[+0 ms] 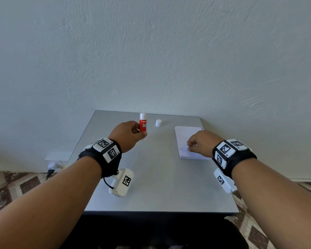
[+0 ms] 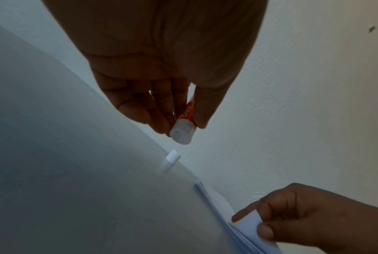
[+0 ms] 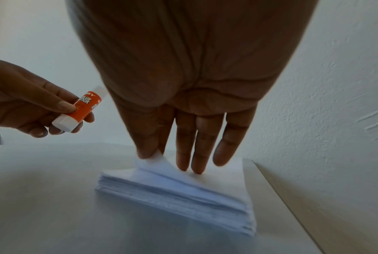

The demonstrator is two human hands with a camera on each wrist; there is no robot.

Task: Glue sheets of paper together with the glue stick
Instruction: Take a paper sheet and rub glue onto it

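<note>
My left hand (image 1: pixel 133 131) grips an orange and white glue stick (image 1: pixel 143 123) upright above the far left of the grey table (image 1: pixel 151 186); the stick (image 2: pixel 184 123) is uncapped. Its white cap (image 1: pixel 158 123) stands on the table just right of it. A stack of white paper sheets (image 1: pixel 185 137) lies at the right. My right hand (image 1: pixel 193 143) rests on the stack and pinches the near left corner of the top sheet (image 3: pixel 155 160) between thumb and forefinger, lifting it a little. The other fingers (image 3: pixel 196 154) press on the stack (image 3: pixel 183 192).
The table stands against a white wall (image 1: pixel 151 51). Its right edge (image 1: pixel 221 168) runs close to the paper stack. A socket with a plugged cable (image 1: pixel 52 167) sits on the floor at the left. Patterned floor (image 1: pixel 11 187) surrounds the table.
</note>
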